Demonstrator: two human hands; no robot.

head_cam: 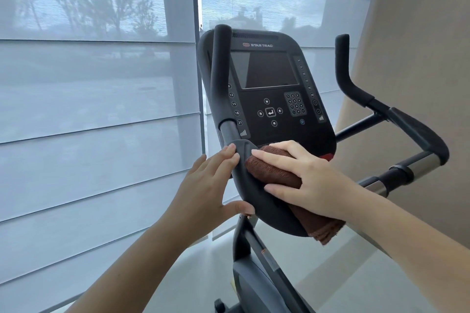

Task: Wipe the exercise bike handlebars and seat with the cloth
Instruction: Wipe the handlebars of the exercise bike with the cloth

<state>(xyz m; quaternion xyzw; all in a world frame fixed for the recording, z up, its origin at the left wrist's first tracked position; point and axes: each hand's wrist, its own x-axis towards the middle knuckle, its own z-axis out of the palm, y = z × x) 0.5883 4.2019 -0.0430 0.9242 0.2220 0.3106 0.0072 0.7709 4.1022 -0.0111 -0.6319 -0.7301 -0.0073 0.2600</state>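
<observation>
A brown folded cloth (pixel 273 171) lies against the black left handlebar (pixel 256 198) of the exercise bike, just below the console (pixel 269 89). My right hand (pixel 302 178) presses flat on the cloth, thumb under it, holding it to the bar. My left hand (pixel 211 185) rests on the outer side of the same bar, fingers on top and thumb underneath. The left bar's upright grip (pixel 220 63) rises beside the console. The right handlebar (pixel 412 132) curves round at the right, with a chrome section. The seat is out of view.
Large windows with translucent roller blinds (pixel 101 109) fill the left and back. A beige wall (pixel 417 46) stands close on the right. The bike's frame and housing (pixel 254 277) drop away below, over a pale floor.
</observation>
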